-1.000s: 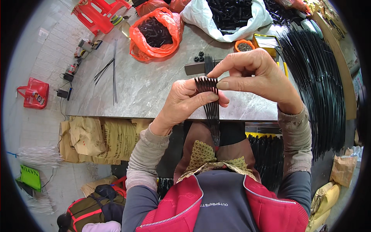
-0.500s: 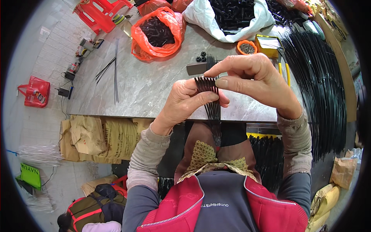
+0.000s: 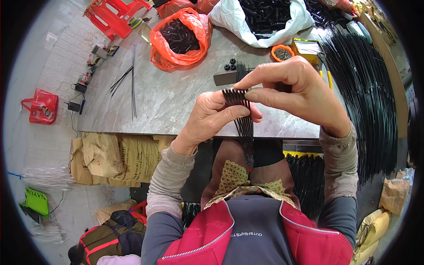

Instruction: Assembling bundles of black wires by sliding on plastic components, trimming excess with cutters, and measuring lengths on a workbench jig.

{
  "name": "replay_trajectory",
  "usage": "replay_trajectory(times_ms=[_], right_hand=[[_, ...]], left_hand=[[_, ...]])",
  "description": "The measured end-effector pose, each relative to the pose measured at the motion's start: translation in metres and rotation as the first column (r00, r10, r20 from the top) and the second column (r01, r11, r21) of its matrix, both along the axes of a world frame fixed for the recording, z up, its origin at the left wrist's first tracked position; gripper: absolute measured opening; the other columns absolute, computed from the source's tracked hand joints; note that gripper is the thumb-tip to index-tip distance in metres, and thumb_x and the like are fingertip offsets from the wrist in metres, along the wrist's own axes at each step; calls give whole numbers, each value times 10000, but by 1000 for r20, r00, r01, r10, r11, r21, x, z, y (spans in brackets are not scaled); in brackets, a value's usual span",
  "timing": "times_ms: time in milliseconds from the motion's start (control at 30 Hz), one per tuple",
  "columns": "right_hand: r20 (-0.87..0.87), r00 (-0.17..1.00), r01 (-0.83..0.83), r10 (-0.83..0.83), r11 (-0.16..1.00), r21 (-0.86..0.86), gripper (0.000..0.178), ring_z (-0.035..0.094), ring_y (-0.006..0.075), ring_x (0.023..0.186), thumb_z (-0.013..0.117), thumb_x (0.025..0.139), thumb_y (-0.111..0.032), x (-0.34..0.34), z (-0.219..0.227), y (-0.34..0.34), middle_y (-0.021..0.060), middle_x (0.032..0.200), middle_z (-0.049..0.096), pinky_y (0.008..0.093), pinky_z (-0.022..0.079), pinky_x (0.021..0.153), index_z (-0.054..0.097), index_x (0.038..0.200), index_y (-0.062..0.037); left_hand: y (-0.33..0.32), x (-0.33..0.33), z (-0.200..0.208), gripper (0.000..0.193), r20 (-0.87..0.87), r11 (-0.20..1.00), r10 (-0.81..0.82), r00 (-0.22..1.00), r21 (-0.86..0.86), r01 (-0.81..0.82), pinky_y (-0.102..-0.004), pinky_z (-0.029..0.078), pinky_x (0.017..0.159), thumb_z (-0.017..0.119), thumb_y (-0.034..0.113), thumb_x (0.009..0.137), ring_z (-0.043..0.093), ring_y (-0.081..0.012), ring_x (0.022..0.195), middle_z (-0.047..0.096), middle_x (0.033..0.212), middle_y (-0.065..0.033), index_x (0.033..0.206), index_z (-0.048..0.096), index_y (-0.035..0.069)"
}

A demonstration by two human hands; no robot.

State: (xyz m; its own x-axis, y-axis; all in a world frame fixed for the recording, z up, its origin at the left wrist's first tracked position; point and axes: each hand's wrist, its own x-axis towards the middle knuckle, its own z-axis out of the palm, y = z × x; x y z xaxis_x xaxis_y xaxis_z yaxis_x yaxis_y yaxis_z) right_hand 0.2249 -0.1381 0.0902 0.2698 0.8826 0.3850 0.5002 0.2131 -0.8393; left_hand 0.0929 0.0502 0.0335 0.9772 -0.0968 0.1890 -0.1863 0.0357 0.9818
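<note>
My left hand (image 3: 204, 118) grips a fanned-out row of thin black rods (image 3: 244, 127), its thumb pressed across them. Their upper ends stand side by side, and their lengths run down past the table's front edge toward my lap. At the right end of that row, my right hand (image 3: 297, 93) has its thumb and forefinger closed on the tips; anything small between these fingertips is hidden. Just beyond the hands, a grey block (image 3: 225, 78) rests on the table with more dark rods (image 3: 240, 68) by it and several small black knobs (image 3: 232, 62) behind.
A red bag (image 3: 201, 46) and a white sack (image 3: 229, 22) hold black parts at the back. An orange dish (image 3: 274, 56) of small metal pieces sits beside a yellow box (image 3: 304, 56) and yellow-handled pliers (image 3: 329, 79). Long black rods (image 3: 371, 106) cover the right side.
My right wrist and forearm have shifted slightly to the right and down, while its fingertips stay at the rod ends. My left hand keeps its hold.
</note>
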Motion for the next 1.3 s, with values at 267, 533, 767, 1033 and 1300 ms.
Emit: replay_trajectory(times_ms=[267,533,767,1033,1300], right_hand=[[-98,994,-34,38,999,37,167,556,14,717,749,890,-81,7,-7,3,-15,806,676,194,430,624,759,1036,-2],[-14,998,-58,58,998,-20,218,541,14,698,766,880,-95,15,-3,2,-15,820,681,198,412,604,751,1081,-11],[27,999,-48,47,999,25,201,562,16,717,741,904,-91,8,0,2,-4,817,685,190,433,617,738,1080,7],[-121,992,-31,40,997,72,187,579,20,730,730,910,-82,10,-14,8,-2,827,696,185,447,630,744,1076,5],[35,994,-100,99,994,40,201,610,32,761,740,902,-86,19,-6,7,15,855,710,204,477,656,749,1086,-9]], left_hand=[[-1,2,-1,188,-3,1000,-5,1000,9,5,-324,574,863,598,62,1002,710,-189,946,741,987,-114,1120,682,-58],[-1,4,-2,201,18,999,-34,999,27,33,-331,581,858,592,71,1008,711,-195,946,739,993,-113,1151,673,-44],[3,7,-7,203,34,996,-65,997,59,63,-333,577,868,561,85,1029,708,-199,959,732,1010,-117,1160,661,-34],[0,9,-10,250,84,995,-86,993,66,81,-330,572,859,480,166,1080,704,-201,947,722,1003,-115,1199,608,-13],[1,10,-8,308,87,992,-100,991,84,92,-327,560,867,445,233,1096,696,-190,947,720,1005,-111,1204,603,-8]])
